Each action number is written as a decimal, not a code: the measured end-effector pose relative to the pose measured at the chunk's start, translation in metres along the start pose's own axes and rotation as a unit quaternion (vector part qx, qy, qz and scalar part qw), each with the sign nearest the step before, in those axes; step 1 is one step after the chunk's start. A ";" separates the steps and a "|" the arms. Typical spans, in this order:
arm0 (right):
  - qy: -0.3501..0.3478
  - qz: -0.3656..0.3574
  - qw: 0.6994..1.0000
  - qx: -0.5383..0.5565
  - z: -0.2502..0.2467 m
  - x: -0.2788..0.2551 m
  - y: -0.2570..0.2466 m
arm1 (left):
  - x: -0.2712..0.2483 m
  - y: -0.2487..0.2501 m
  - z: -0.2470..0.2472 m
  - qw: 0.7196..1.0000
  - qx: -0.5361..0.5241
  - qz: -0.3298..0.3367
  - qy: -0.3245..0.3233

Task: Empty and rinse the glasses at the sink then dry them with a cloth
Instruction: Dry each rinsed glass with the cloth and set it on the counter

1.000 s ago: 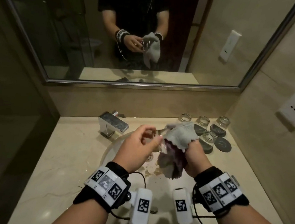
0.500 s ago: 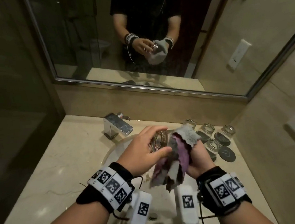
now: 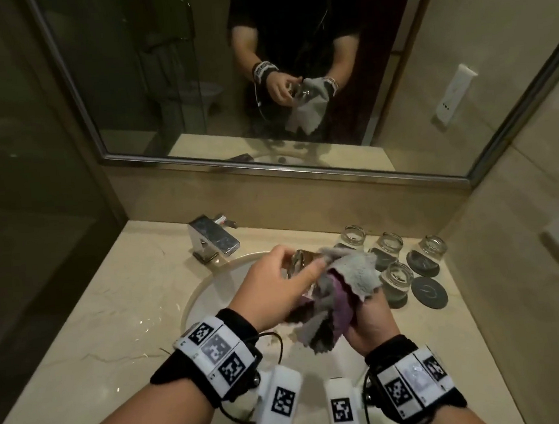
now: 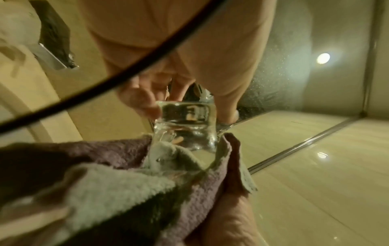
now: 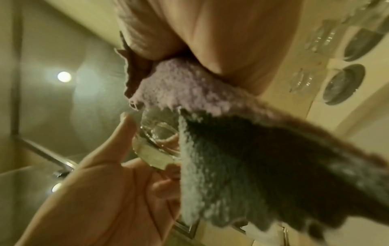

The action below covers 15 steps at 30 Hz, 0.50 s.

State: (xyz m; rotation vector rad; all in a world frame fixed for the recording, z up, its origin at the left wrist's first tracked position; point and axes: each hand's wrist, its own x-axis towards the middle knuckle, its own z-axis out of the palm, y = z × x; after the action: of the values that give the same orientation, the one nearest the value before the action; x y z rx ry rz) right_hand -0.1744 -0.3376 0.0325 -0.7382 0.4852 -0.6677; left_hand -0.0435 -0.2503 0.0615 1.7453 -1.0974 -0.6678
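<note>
**Drying a glass over the sink**

The left hand holds a small clear glass tumbler by its thick bottom end. Its thumb is on one side and its fingers curl round the other side. The glass lies tilted on its side, with its open mouth toward the right hand.

The right hand grips a fluffy cloth that is grey on one side and purple on the other. Part of the cloth is pushed into the mouth of the glass, and the rest wraps round the rim and hangs down below both hands. The right fingers are hidden under the cloth, so how they lie cannot be told.

Both hands are close together above the round white sink bowl. Beyond the left hand stands a shiny square metal tap. Just past the right hand, four more clear glasses stand on the pale stone counter, on round dark coasters. One coaster nearest the right hand has nothing on it. A big wall mirror above shows the person's hands with the glass and cloth.
</note>
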 end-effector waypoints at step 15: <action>0.093 0.099 0.986 0.096 -0.026 -0.008 -0.026 | -0.001 0.026 0.038 0.993 -0.103 0.026 -0.044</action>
State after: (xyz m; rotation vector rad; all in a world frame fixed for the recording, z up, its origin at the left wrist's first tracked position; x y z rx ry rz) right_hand -0.2055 -0.3576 0.0363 -0.4407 0.6459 -0.5903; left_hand -0.0849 -0.2697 0.0697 1.5193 -1.0888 -0.8035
